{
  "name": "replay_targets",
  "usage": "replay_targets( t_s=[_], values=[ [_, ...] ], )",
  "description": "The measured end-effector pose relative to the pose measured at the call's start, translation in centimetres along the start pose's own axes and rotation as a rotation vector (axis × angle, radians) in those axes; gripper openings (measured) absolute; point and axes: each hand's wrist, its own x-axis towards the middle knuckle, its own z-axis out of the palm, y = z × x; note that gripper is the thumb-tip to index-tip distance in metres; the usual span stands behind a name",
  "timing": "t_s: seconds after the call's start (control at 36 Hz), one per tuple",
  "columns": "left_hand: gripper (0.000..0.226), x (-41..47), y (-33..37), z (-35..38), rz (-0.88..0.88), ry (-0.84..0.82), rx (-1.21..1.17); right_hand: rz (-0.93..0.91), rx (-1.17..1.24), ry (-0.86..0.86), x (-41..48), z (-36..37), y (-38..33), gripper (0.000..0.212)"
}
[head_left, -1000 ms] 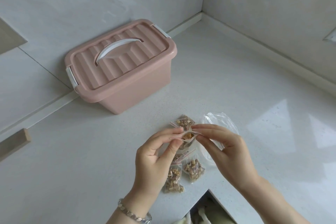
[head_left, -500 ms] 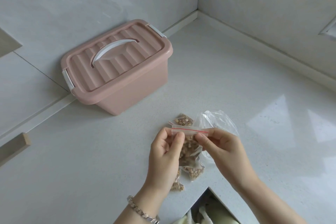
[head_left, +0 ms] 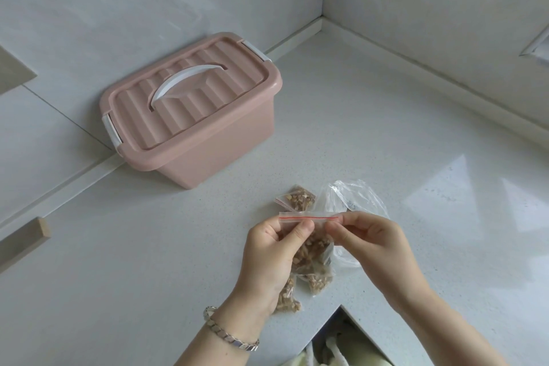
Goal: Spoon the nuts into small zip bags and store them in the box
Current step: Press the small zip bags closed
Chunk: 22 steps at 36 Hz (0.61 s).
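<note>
Bag point(head_left: 313, 252) pinch: left hand point(head_left: 271, 255), right hand point(head_left: 375, 244)

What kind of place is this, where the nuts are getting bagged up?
Most likely a home kitchen. A pale speckled countertop runs into a corner of large marbled wall tiles, and a lidded pink storage box sits on it against the wall.

No writing, brand or number can be read anywhere. The only mark is a plain red line point(head_left: 309, 218) along the zip strip point(head_left: 297, 214) of the small bag point(head_left: 312, 252), running from the pinching fingers of the left hand point(head_left: 271, 258) to those of the right hand point(head_left: 375, 246).
</note>
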Motion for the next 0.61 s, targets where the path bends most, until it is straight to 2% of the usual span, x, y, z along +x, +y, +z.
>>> replay_targets(
  t_s=[0.25, 0.39, 0.44, 0.5, 0.53, 0.61],
  values=[
    [0.011, -0.13, -0.26, -0.11, 0.042, 0.029, 0.03, 0.037, 0.038, -0.004, 0.09, -0.15, -0.07, 0.006],
    [0.028, -0.35, -0.17, -0.14, 0.031, 0.03, 0.035, -0.018, 0.011, 0.018, 0.05, -0.02, -0.14, 0.01],
    [0.026, -0.42, -0.02, -0.1, 0.038, 0.037, 0.041, -0.043, -0.006, 0.003, -0.01, 0.08, -0.21, 0.008],
    [0.015, -0.43, -0.05, -0.09, 0.065, 0.037, 0.058, -0.059, -0.022, -0.026, -0.08, 0.13, -0.36, 0.005],
    [0.009, -0.46, -0.03, -0.06, 0.079, 0.039, 0.069, -0.063, -0.03, -0.038, -0.13, 0.15, -0.44, 0.006],
    [0.02, -0.59, -0.12, 0.04, 0.104, 0.03, 0.079, -0.097, -0.078, -0.046, -0.16, 0.18, -0.41, 0.018]
  ],
)
